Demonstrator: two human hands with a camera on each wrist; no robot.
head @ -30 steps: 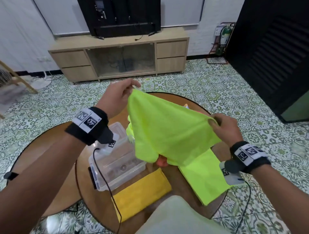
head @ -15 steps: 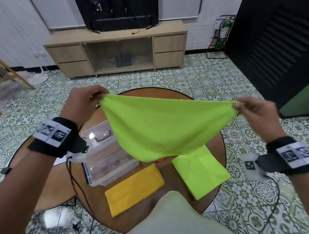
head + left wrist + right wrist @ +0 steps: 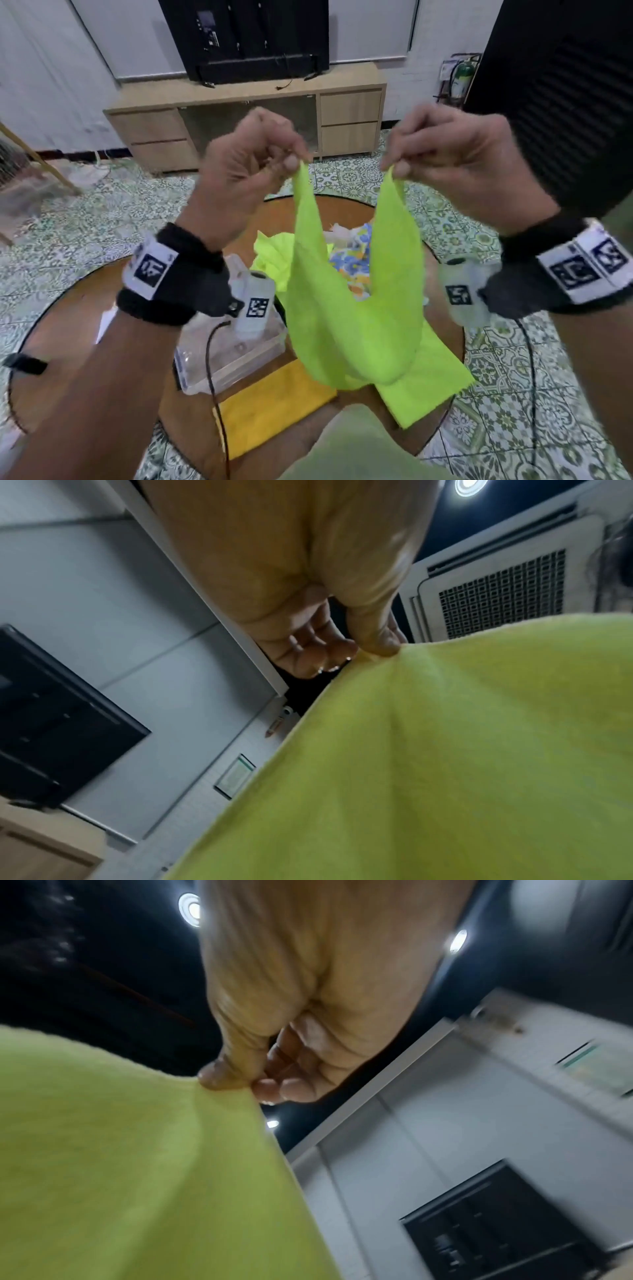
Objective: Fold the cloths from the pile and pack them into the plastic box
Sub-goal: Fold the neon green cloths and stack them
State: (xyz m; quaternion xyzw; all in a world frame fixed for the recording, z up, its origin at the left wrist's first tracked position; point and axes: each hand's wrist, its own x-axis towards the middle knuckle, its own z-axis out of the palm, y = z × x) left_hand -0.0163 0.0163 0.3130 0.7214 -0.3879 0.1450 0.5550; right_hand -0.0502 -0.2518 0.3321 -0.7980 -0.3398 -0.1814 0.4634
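A lime-green cloth (image 3: 352, 318) hangs in a U shape in the air above the round table. My left hand (image 3: 274, 156) pinches one top corner and my right hand (image 3: 416, 161) pinches the other, both raised at chest height and close together. Each wrist view shows thumb and fingers nipping a corner of the lime-green cloth (image 3: 445, 750) (image 3: 120, 1164). Under it lies the pile of cloths (image 3: 349, 260), partly hidden. The clear plastic box (image 3: 233, 356) stands on the table left of the hanging cloth.
A folded yellow cloth (image 3: 270, 407) and a folded lime-green cloth (image 3: 431, 380) lie on the wooden table (image 3: 329, 216) near its front edge. A second round table (image 3: 68, 335) stands to the left. A low TV cabinet (image 3: 246, 120) stands at the far wall.
The cloth was stretched wide between my hands half a second ago. Both hands have since risen and come together, so the cloth now sags between them.
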